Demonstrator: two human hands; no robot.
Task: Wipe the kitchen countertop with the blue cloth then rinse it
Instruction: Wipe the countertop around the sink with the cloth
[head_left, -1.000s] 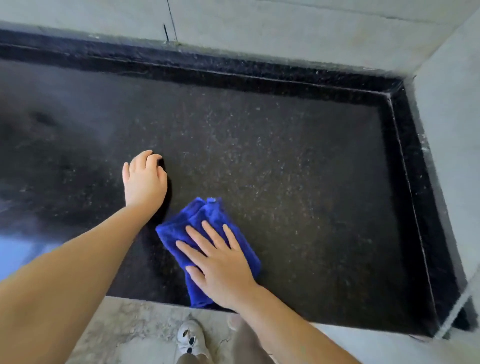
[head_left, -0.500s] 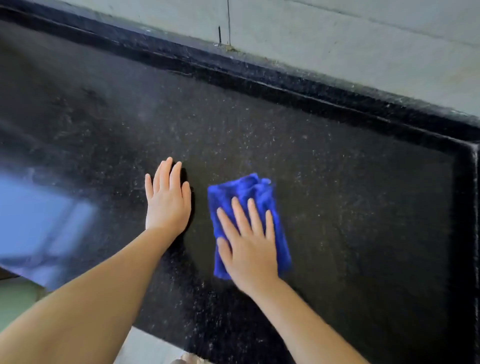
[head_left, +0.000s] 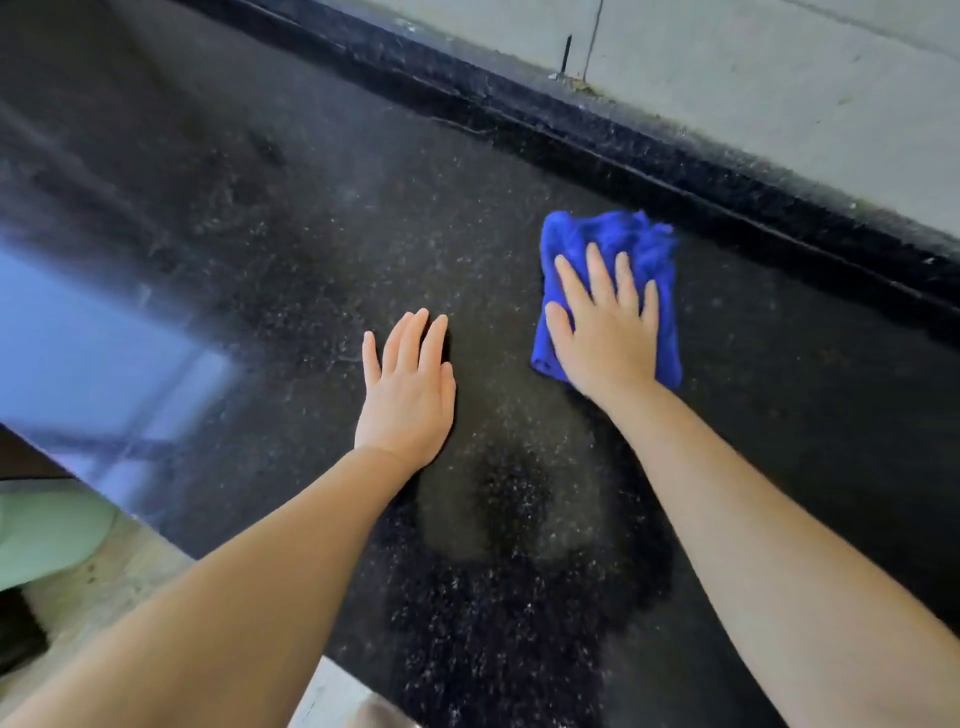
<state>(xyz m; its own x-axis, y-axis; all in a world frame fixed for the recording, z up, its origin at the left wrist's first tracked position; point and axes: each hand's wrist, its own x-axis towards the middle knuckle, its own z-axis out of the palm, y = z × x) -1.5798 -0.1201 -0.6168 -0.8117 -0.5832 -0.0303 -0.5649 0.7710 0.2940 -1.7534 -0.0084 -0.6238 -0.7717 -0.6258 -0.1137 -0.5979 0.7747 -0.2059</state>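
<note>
The folded blue cloth (head_left: 631, 236) lies on the black speckled countertop (head_left: 291, 249), close to the raised back ledge. My right hand (head_left: 605, 325) presses flat on the cloth with straight, spread fingers and covers its middle. My left hand (head_left: 408, 387) rests flat on the bare counter to the left of the cloth, fingers straight and together. Both forearms reach in from the bottom of the view.
A raised black ledge (head_left: 597, 140) runs along the back under a pale wall (head_left: 753, 67). A window reflection glares on the counter's left part (head_left: 88, 332). The counter's front edge and a light floor (head_left: 93, 577) show at the lower left.
My right hand has slid the cloth away from me, from near the front edge to beside the back ledge. The left hand stays flat on the counter. The view has swung left.
</note>
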